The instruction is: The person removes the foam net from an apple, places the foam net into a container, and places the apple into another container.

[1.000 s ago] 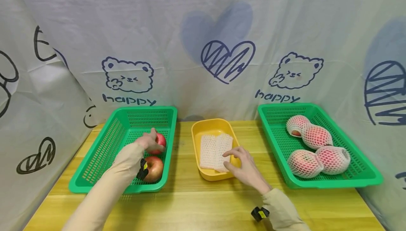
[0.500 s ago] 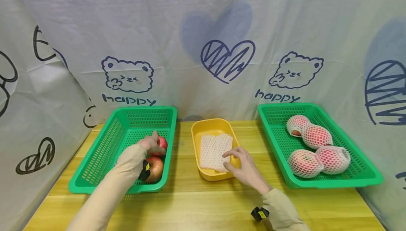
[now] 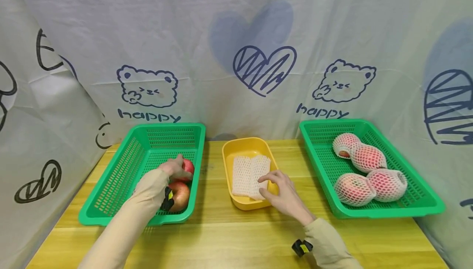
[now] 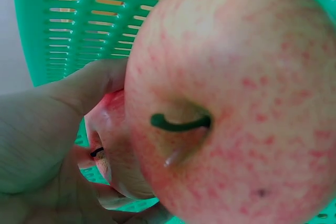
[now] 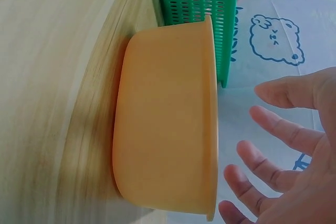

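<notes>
My left hand (image 3: 172, 168) reaches into the left green basket (image 3: 201, 145) and grips the farther red apple (image 3: 189, 165), thumb and fingers curled round it in the left wrist view. A second apple (image 4: 252, 77), paler with red flecks and a short dark stem, sits nearer me and fills much of that view. Over the near right corner of a yellow tub (image 3: 228, 148) hovers my right hand (image 3: 283, 194), its fingers apart and loosely bent with nothing between them. Two white foam net sleeves (image 3: 242, 176) lie side by side in the tub, below those fingertips.
On the right stands another green basket (image 3: 391, 212) with several apples (image 3: 369, 158) in white foam nets. All three containers stand on a wooden table (image 3: 221, 236). A patterned cloth (image 3: 207, 55) hangs close behind and at both sides.
My left hand has shifted slightly and settled lower round the farther apple. The right hand has held its place over the tub.
</notes>
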Action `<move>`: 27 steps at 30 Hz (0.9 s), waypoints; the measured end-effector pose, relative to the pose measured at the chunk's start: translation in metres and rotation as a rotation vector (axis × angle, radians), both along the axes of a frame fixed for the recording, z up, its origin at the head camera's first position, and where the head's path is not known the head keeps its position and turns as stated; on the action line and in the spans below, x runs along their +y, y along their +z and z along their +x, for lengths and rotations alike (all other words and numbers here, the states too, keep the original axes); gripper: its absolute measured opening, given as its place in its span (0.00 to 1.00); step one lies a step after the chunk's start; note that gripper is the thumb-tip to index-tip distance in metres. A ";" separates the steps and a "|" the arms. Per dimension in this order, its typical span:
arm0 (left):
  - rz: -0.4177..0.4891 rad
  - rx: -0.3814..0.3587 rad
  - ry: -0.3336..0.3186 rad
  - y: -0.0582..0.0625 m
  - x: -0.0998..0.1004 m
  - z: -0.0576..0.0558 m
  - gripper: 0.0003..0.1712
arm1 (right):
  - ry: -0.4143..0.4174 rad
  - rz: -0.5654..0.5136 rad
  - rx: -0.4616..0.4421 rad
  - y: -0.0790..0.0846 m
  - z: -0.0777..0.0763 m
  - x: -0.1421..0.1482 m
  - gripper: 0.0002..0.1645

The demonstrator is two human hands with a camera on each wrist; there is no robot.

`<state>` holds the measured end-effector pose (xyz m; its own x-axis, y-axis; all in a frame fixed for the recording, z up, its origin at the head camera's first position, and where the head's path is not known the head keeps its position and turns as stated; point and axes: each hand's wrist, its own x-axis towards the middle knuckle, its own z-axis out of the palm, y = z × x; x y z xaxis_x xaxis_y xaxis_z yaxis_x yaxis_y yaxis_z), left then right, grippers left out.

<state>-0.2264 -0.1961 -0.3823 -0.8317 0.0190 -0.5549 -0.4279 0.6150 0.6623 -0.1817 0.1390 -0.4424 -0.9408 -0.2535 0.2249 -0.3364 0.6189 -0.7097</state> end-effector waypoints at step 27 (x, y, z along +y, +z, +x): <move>-0.388 0.657 -0.182 0.010 0.022 0.002 0.45 | 0.021 0.182 0.104 0.062 0.013 0.039 0.21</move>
